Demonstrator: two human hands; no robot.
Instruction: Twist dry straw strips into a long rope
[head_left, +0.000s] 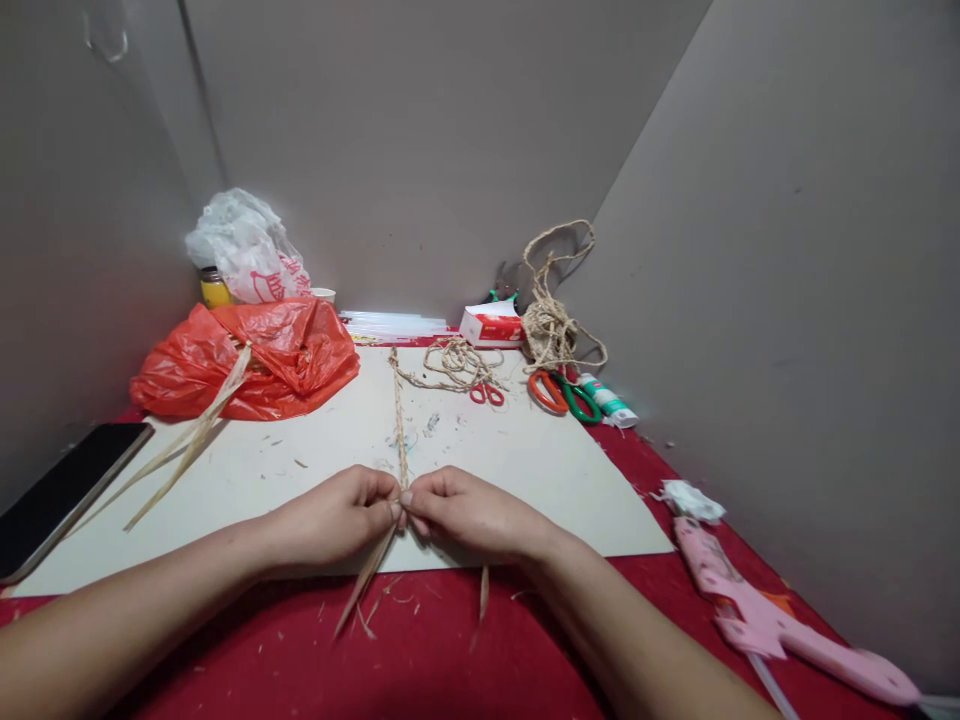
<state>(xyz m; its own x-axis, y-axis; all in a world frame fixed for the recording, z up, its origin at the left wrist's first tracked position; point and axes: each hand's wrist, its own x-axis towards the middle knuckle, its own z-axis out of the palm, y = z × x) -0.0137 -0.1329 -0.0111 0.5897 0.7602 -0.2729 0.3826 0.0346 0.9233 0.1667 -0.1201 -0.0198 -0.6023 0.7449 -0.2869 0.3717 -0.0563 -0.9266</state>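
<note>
A braided straw cord (pixel 399 415) runs from the coil (pixel 457 362) at the back of the white board down to my fingers. My left hand (pixel 352 515) pinches the cord's near end from the left. From the right, my right hand (pixel 457 510) pinches the same spot, its thumb beside the left fingertips. Loose flat straw strands (pixel 365 585) hang below my left hand toward the red cloth. Another strand (pixel 484 592) sticks out under my right hand. The exact crossing of strands is hidden by my fingers.
An orange plastic bag (pixel 300 340) with straw strips lies left, near a black phone (pixel 67 490). Scissors with orange and green handles (pixel 577 398), small red scissors (pixel 487 395) and a rope bundle (pixel 551 335) lie at the back. A pink glue gun (pixel 772 610) rests right.
</note>
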